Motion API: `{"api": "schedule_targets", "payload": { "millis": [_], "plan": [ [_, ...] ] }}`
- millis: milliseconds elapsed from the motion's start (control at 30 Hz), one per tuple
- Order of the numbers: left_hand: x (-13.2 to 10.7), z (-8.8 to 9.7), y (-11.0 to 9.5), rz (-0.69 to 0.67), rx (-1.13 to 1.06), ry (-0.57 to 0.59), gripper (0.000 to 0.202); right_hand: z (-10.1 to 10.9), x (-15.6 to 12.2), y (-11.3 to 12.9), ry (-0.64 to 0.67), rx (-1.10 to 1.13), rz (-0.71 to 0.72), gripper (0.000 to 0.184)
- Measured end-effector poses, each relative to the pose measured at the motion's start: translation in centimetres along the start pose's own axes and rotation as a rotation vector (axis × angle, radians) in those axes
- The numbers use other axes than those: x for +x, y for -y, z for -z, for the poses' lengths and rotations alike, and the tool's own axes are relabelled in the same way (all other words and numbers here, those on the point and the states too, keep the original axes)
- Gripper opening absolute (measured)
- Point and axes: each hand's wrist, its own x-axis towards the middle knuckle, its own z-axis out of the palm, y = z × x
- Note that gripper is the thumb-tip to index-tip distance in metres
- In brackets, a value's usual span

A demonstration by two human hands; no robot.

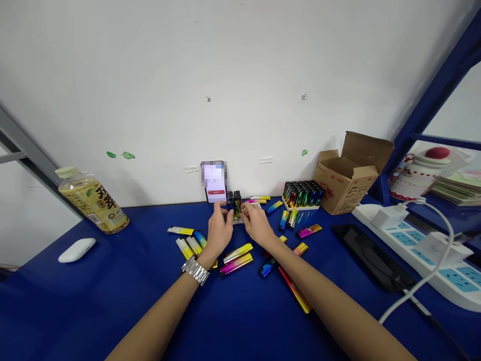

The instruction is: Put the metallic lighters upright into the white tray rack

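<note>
Both my hands meet at a small white tray (238,220) holding a few upright iridescent lighters (236,202) near the back of the blue table (112,301). My left hand (220,231), with a metal watch on its wrist, pinches at the tray's left side. My right hand (256,223) curls its fingers at the tray's right side, touching the lighters. Several loose colourful lighters (236,259) lie flat around and under my forearms. A full tray of upright lighters (302,194) stands to the right.
A phone (214,181) leans against the white wall behind the tray. A tea bottle (93,201) and white mouse (76,249) sit at left. An open cardboard box (349,175), a black device (372,256) and a white power strip (424,250) are at right.
</note>
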Motion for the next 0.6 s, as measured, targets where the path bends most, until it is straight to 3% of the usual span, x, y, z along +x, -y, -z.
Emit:
{"api": "schedule_targets", "payload": {
  "millis": [267, 467, 600],
  "plan": [
    [0.0, 0.1, -0.1, 0.013, 0.000, 0.007, 0.020, 0.3, -0.1, 0.2, -0.021, -0.072, 0.003, 0.015],
    [-0.1, 0.2, -0.5, 0.045, -0.066, -0.106, 0.017, 0.7, -0.5, 1.2, -0.136, -0.046, 0.054, 0.014],
    [0.9, 1.5, -1.2, 0.030, -0.090, -0.160, 0.016, 1.9, -0.8, 2.3, -0.019, 0.090, 0.200, 0.014]
  ]
}}
